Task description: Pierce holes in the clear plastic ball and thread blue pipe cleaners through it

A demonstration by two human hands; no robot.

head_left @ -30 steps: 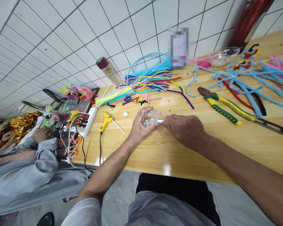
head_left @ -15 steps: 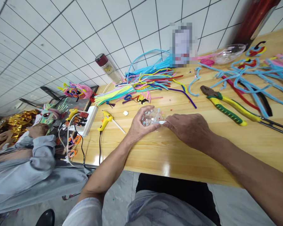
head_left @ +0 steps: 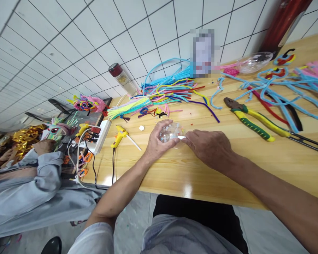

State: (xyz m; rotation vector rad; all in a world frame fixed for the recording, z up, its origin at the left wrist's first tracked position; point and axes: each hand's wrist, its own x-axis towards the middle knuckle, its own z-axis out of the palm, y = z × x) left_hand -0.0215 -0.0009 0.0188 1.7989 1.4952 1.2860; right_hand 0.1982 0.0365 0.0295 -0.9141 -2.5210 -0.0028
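Observation:
My left hand [head_left: 157, 143] curls round a small clear plastic ball [head_left: 170, 131] resting on the wooden table [head_left: 254, 158]. My right hand [head_left: 208, 146] lies knuckles up right beside it, its fingertips pinching a thin white strip [head_left: 180, 137] against the ball. Both hands meet at the middle of the table. What is inside the ball is too small to make out.
Yellow-green pliers [head_left: 250, 121] lie to the right, a yellow glue gun [head_left: 119, 135] and white power strip [head_left: 99, 137] to the left. Piles of coloured pipe cleaners [head_left: 164, 93] spread along the back, with a bottle [head_left: 120, 79] and clear bowl [head_left: 254, 61]. Another person's sleeve [head_left: 37, 176] is at far left.
Both hands stay on the ball with only slight finger shifts; the view has wobbled a little.

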